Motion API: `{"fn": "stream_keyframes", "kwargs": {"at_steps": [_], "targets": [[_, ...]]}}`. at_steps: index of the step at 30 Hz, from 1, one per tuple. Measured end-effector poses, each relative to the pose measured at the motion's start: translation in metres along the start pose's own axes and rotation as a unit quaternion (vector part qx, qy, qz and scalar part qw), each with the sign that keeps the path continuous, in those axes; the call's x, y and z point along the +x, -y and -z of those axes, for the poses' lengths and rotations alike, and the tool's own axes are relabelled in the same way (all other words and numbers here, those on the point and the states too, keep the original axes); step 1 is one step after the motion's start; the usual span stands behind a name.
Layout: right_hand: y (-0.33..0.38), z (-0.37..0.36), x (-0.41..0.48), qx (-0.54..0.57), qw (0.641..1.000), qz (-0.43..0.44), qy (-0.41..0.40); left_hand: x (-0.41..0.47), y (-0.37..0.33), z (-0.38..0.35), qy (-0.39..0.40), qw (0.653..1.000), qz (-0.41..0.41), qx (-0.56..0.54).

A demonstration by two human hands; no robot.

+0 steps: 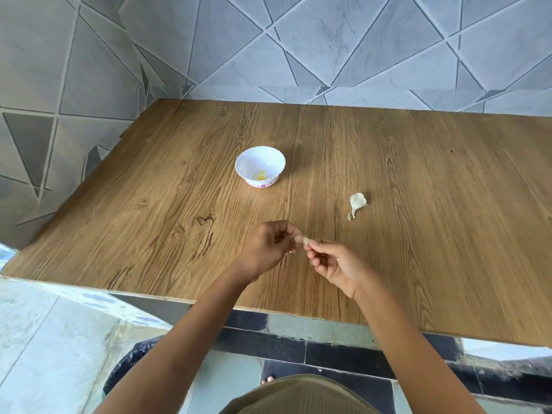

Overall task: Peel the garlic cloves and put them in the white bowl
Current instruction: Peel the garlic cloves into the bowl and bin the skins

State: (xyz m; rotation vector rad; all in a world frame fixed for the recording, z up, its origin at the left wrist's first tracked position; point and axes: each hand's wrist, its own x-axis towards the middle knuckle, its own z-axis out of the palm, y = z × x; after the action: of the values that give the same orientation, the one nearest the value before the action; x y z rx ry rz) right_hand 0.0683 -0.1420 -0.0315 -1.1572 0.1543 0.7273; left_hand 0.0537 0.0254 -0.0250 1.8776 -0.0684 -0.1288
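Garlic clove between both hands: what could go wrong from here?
The garlic clove is small and held only by fingertip pinches of the left hand and right hand; it could slip out while the skin is pulled.
The white bowl sits beyond the hands, so the clove could drop on the carry.
The garlic piece lying to the right may get overlooked.

Left grip (268, 246) and right grip (331, 261) are pinching one garlic clove (306, 240) between them, nearer the person than the white bowl (260, 148). Yellowish peeled garlic (261, 175) is lying inside it. A garlic chunk (357, 202) is lying on the desk (418, 174), right of the bowl, apart.
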Motion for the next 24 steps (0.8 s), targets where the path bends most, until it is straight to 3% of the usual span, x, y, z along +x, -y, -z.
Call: {"fn": "stream_keyframes", "kwargs": {"at_steps": [3,9,17,24], "targets": [[0.002,-0.002,0.001,0.041,0.998,-0.032,-0.019,0.001,0.005,-0.002,-0.037,0.993,-0.06,0.094],[-0.002,-0.005,-0.001,-0.028,0.997,0.038,-0.06,0.0,0.008,0.002,-0.056,0.965,-0.181,0.181],[-0.005,-0.006,-0.002,-0.11,0.983,0.113,-0.098,-0.001,0.009,0.003,-0.058,0.976,-0.148,0.15],[-0.008,0.0,-0.001,-0.13,0.982,0.126,-0.052,-0.006,0.004,-0.001,-0.025,0.998,0.019,-0.048]]}}
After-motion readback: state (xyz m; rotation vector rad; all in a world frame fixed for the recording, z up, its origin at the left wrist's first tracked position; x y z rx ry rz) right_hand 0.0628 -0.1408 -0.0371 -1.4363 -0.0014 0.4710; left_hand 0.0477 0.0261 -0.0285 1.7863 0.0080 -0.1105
